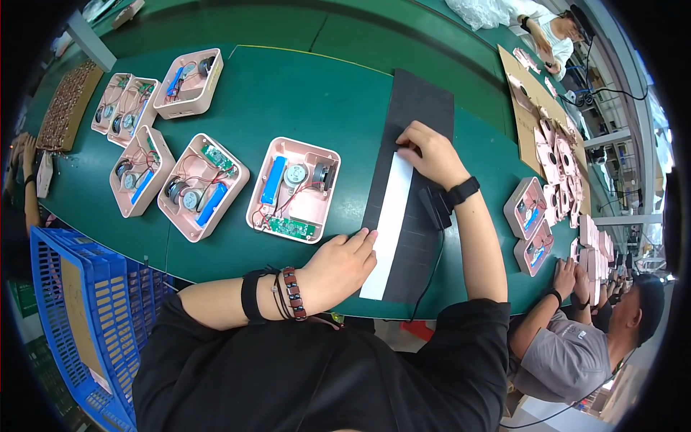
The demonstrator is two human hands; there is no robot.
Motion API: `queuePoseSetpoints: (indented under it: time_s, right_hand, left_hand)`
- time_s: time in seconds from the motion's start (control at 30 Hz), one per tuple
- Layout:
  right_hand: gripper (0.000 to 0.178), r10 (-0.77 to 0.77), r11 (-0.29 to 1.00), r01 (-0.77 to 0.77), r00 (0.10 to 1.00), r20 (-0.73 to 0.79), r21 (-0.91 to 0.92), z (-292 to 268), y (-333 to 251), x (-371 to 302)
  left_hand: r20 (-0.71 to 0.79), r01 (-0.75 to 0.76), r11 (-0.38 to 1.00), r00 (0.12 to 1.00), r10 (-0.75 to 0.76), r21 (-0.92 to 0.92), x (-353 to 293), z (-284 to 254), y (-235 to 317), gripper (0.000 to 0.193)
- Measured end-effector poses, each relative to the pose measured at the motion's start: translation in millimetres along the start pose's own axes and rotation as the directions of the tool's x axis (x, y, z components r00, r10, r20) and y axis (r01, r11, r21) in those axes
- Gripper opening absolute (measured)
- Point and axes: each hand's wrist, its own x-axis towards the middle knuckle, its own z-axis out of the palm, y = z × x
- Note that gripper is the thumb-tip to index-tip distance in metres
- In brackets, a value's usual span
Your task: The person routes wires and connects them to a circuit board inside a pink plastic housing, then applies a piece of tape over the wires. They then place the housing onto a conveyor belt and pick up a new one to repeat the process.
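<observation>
A long white strip (391, 234) lies lengthwise on a black mat (421, 101) in front of me. My right hand (432, 155) is at the strip's far end, with thumb and fingers curled together on its tip. The fingers of my left hand (342, 266) are stretched out, and their tips rest on the strip's left edge. Just left of the mat, an open pink housing (335, 205) holds a blue battery (273, 180), a round silver motor (295, 175), wires and a green circuit board (290, 227). Beneath my right wrist sits a black device (436, 207) with a cable.
Several similar pink housings (188, 97) stand on the green table (338, 93) to the left, and two (529, 209) at the right. Cardboard (529, 122) with pink parts lies far right. A blue crate (108, 302) stands lower left. Co-workers (568, 353) sit along the right side.
</observation>
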Motion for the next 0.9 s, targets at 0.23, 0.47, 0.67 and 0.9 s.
queuePoseSetpoints:
  time_s: [0.23, 0.47, 0.67, 0.9]
  right_hand:
    - [0.003, -0.084, 0.976, 0.114, 0.983, 0.161, -0.187, -4, -13, 6]
    - [0.004, 0.288, 0.942, -0.306, 0.948, 0.133, 0.141, -1, 14, 5]
    - [0.007, 0.540, 0.713, -0.274, 0.802, -0.256, 0.646, -17, -23, -3]
    - [0.024, -0.129, 0.991, 0.103, 0.923, -0.363, -0.090, -47, -166, -42]
  left_hand:
    - [0.003, -0.009, 1.000, 1.000, 0.009, 0.005, -1, -1, 0, 0.051]
    - [0.011, -0.008, 1.000, 1.000, 0.008, 0.022, 2, -1, 2, 0.051]
    - [0.087, 0.120, 0.824, 0.993, -0.086, -0.554, 3, -30, -5, 0.040]
    - [-0.218, -0.091, 0.317, 0.893, -0.393, -0.944, -18, -67, -28, 0.026]
